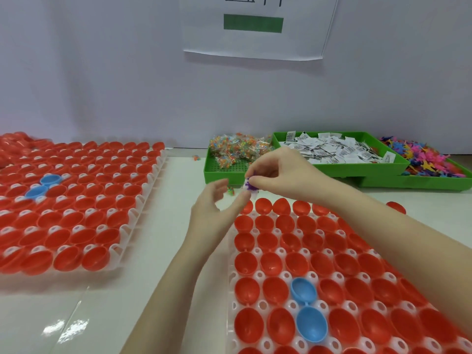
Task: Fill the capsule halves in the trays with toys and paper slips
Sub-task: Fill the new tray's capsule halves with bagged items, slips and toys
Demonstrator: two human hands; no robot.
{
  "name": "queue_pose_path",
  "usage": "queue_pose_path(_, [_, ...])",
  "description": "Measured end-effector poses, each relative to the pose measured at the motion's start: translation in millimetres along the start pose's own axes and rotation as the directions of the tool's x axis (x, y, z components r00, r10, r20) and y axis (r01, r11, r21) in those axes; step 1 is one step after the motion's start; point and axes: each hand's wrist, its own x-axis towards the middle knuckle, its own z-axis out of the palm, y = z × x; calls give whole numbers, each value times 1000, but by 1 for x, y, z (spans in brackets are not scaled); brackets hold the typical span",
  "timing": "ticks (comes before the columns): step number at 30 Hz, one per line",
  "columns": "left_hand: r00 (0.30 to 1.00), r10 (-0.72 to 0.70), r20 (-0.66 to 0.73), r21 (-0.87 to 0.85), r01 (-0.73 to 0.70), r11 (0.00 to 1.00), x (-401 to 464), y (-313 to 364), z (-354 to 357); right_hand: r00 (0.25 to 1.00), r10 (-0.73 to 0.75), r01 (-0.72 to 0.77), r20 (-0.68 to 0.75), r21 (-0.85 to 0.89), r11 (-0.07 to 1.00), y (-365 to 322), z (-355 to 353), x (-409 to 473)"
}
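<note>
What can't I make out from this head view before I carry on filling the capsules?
- Purple toy: mostly covered by the right hand; its shape is unclear.
- Left hand: fingers motion-blurred, so contact with the toy is uncertain.
- Paper slips: print too small to read.
- Near tray: cut off by the bottom and right edges, partly behind the right forearm.
- Wall sign: top cropped.

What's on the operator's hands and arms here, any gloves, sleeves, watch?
Nothing worn that shows. Both the left hand and the right hand are bare, no gloves, and no rings are visible. Both forearms are bare up to the frame edge: no sleeves, watch or wristband in view. Fingernails are too blurred to judge.
</note>
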Motion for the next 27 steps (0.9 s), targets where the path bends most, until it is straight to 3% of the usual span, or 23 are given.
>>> queue_pose_path(2, [987,-103,124,-18,106,994,0,-10,6,1000,23,-23,9,13,1000,9,6,0])
queue_pose_path(5, [967,-122,223,-11,128,992,1,-18,9,1000,23,-23,13,6,1000,19,14,0])
queue_pose_path(10, [970,-39,240,-78,59,995,0,-22,8,999,-9,10,35,-36,999,25,25,1])
queue_pose_path(18, [973,41,225,-124,-13,992,-4,-18,8,982,-158,180,105,-254,950,22,32,-2])
queue_pose_path(21, [972,45,231,-177,-4,984,-6,-19,8,982,-157,175,101,-208,962,21,34,-1])
queue_pose_path(27, [974,32,226,-155,4,988,-5,-21,8,999,-17,16,45,24,1000,24,34,0])
